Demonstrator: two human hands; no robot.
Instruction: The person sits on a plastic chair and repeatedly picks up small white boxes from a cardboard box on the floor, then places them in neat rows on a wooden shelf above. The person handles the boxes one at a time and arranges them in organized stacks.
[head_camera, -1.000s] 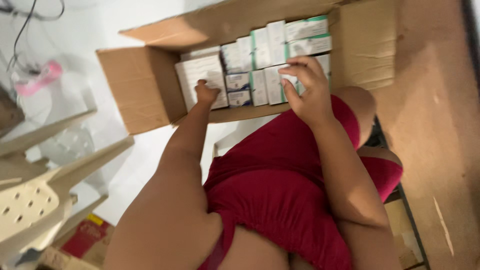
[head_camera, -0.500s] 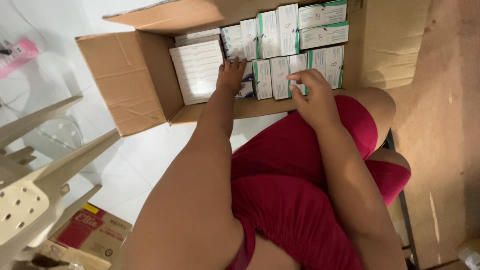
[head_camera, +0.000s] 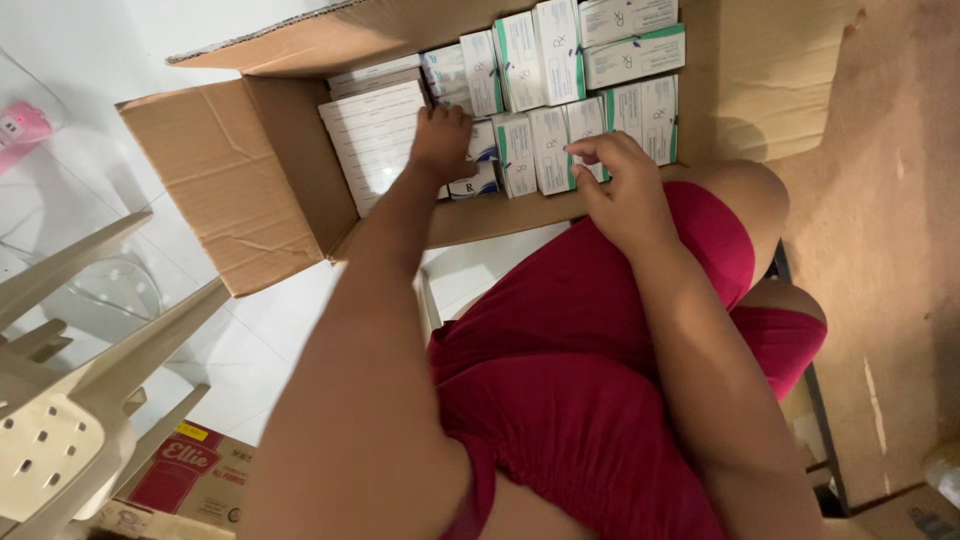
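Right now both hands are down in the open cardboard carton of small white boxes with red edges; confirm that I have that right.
Not quite: the edges are green, not red. The head view shows the left hand and right hand both down in the open cardboard carton, on the small white boxes packed in rows inside.

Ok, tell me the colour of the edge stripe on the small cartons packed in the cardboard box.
Green on white small cartons, seen in the head view.
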